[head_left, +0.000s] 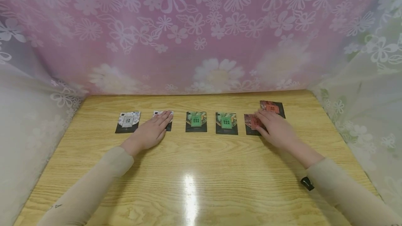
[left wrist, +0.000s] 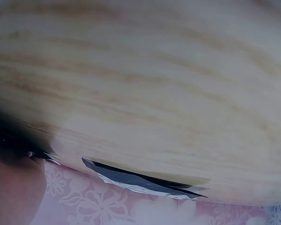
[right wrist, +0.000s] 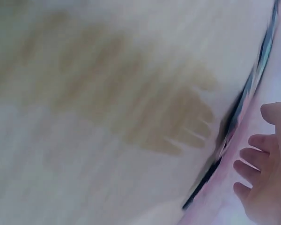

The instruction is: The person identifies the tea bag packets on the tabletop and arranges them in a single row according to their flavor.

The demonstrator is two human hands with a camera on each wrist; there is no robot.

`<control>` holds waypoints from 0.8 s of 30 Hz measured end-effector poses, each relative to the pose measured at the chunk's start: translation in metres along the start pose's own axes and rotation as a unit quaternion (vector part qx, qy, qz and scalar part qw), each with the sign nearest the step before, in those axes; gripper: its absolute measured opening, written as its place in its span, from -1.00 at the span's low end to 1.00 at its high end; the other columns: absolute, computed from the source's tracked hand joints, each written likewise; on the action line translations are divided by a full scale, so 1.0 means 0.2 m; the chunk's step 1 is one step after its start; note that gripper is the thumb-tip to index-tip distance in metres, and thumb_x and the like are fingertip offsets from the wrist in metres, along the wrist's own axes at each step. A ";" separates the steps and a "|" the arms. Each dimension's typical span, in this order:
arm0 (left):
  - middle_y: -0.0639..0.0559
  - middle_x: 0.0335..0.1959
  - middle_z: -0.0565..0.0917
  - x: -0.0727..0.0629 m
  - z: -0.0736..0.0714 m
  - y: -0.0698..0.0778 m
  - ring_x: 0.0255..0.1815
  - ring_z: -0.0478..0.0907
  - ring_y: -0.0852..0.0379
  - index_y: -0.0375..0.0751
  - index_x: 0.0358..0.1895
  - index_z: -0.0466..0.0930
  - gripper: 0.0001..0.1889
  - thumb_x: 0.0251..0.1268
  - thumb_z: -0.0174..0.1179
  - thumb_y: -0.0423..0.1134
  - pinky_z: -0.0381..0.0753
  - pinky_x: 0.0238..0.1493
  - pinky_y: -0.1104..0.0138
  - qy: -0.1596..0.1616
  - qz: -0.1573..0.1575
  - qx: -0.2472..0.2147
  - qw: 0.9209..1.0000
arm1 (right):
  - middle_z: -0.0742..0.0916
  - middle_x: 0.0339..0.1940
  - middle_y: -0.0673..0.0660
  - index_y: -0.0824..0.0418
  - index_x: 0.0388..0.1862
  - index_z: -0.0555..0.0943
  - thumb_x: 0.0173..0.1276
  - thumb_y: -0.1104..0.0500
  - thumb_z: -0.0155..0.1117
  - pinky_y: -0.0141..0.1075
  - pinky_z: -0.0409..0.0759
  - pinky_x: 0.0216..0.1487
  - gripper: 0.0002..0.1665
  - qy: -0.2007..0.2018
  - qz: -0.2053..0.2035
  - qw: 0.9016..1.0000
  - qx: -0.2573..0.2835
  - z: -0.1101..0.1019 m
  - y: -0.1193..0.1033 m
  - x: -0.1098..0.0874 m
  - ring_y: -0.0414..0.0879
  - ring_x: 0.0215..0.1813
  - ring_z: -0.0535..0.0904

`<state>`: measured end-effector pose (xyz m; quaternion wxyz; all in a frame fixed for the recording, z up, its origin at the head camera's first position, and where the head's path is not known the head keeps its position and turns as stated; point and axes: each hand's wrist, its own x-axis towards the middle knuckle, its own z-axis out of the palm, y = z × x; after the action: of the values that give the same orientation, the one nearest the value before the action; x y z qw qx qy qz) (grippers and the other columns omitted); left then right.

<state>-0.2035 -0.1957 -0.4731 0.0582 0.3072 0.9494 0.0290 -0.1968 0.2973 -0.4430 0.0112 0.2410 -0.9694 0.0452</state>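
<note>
My left hand (head_left: pixel 150 131) lies with its fingers extended over a white-and-black packet (head_left: pixel 169 127), covering most of it. Left of that hand is a matching white-and-black packet (head_left: pixel 127 122). On the right side, my right hand (head_left: pixel 276 128) reaches over a red-and-black packet (head_left: pixel 251 123), fingers loosely extended and hiding its right part. Behind that hand, a second red-and-black packet (head_left: pixel 272 107) lies tilted and partly covered. In the right wrist view the fingers (right wrist: pixel 248 171) are spread slightly, nothing gripped between them. Part of the left hand (left wrist: pixel 14 192) shows beside a packet (left wrist: pixel 145 183).
Two green-and-black packets, one left (head_left: pixel 196 121) and one right (head_left: pixel 226 123), lie flat between the hands. All packets sit towards the back of the wooden table (head_left: pixel 176 170). Floral curtains (head_left: pixel 188 27) hang behind it and on both sides.
</note>
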 end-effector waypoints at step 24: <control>-0.18 0.78 0.01 0.00 0.00 0.00 0.80 -0.04 -0.15 -0.25 0.75 -0.05 -0.36 0.77 -0.20 -0.13 0.05 0.82 -0.03 0.003 -0.002 -0.003 1.000 | 0.26 0.67 0.52 0.42 0.69 0.19 0.68 0.29 0.01 0.40 0.16 0.66 -0.32 -0.086 0.001 0.994 0.062 -0.02 0.40 0.14 0.51 0.65 0.18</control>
<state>-0.2036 -0.1959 -0.4729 0.0566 0.3047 0.9502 0.0331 -0.2591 0.3547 -0.4436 -0.0876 0.2434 -0.9623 0.0843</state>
